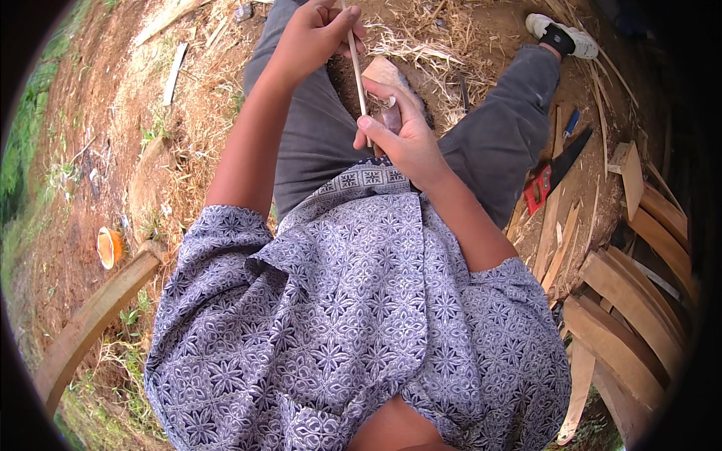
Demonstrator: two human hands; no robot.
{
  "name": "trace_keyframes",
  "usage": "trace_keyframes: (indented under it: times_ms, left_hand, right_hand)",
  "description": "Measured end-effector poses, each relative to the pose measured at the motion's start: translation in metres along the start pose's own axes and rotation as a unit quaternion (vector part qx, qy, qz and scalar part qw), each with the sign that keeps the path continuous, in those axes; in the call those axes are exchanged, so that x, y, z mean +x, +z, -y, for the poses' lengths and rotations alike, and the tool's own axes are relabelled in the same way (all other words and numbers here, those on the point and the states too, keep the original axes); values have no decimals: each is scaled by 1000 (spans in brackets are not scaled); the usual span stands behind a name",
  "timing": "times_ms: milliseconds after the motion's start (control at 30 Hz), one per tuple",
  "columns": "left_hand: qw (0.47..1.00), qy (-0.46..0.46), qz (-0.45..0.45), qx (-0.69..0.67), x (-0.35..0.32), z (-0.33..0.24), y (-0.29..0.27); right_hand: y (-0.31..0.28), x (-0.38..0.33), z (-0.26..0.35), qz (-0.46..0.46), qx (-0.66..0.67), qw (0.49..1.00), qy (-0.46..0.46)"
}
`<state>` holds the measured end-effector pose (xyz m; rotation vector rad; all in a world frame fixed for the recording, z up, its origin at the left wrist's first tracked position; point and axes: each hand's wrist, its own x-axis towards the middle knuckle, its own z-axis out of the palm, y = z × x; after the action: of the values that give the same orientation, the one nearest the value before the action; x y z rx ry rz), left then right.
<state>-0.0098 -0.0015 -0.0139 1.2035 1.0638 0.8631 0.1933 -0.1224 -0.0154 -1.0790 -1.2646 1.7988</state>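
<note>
A thin, pale wooden stick runs between my two hands, slanting slightly over the gap between my legs. My left hand is closed around its far end, with the thumb pressed along it. Nearer my body, my right hand is closed on the lower part, its thumb lying against the stick. A dull brownish, curved piece shows between the fingers and palm of my right hand; its kind is partly hidden. Just beyond that hand, a pale-topped block lies on the ground between my legs.
Wood shavings cover the dirt ahead. A handsaw with a red handle lies beside my right leg, near a blue-handled tool. Curved wooden boards are stacked at right. At left are a wooden beam and an orange cup-like object.
</note>
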Motion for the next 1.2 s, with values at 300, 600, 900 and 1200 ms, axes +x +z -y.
trace_keyframes:
  times_ms: [300, 600, 900, 1200]
  left_hand:
    - [951, 60, -43, 300, -48, 100, 45]
    - [963, 88, -3, 254, -90, 79, 78]
    - [939, 180, 28, 293, -93, 78, 69]
    - [904, 267, -48, 330, -73, 88, 65]
  right_hand:
    - [-31, 6, -57, -149, 18, 980, 128]
    - [-41, 10, -72, -161, 38, 966, 201]
    - [-41, 20, -77, -155, 62, 961, 218]
    - [-43, 31, -57, -131, 183, 938, 264]
